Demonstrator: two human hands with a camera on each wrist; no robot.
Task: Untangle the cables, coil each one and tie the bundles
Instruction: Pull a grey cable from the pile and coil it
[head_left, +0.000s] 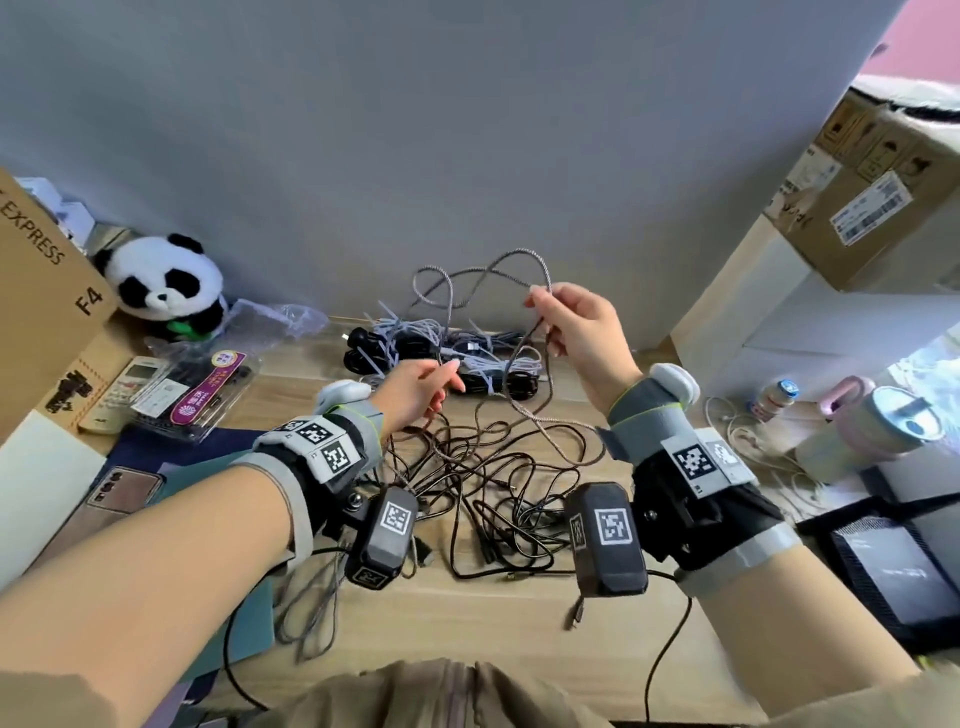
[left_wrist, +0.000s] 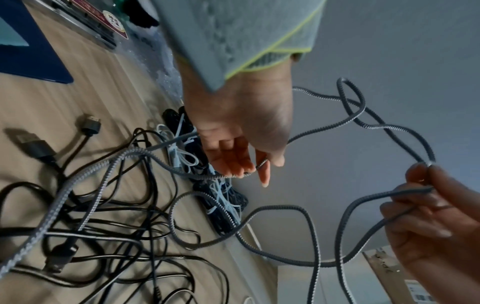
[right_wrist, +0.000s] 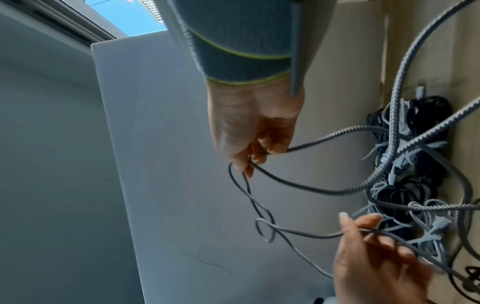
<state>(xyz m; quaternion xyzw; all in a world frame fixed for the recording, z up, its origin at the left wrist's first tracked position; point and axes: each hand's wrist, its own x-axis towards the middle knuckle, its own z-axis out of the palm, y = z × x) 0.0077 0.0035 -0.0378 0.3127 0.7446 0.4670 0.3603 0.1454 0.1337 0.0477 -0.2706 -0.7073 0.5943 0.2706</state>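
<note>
A grey braided cable (head_left: 519, 254) (left_wrist: 350, 115) (right_wrist: 324, 191) loops in the air above the wooden desk (head_left: 467, 623). My right hand (head_left: 540, 301) (left_wrist: 426, 164) (right_wrist: 246, 164) pinches a bend of it between thumb and forefinger, raised over the desk. My left hand (head_left: 452, 374) (left_wrist: 259, 168) (right_wrist: 361, 222) is lower and to the left, fingers fairly straight, with the same cable running across them. The cable's lower part drops into a tangle of thin black cables (head_left: 483, 483) (left_wrist: 103, 216) in front of me. Tied black and white bundles (head_left: 467, 358) (right_wrist: 405, 164) lie behind the hands.
A panda plush (head_left: 166, 286) and a cardboard box (head_left: 41, 270) stand at the left, with a remote (head_left: 130, 389), a plastic package (head_left: 208, 384) and a phone (head_left: 122, 488). On the right are another box (head_left: 872, 192), a small bottle (head_left: 774, 397), a tumbler (head_left: 893, 421) and a mesh tray (head_left: 898, 566).
</note>
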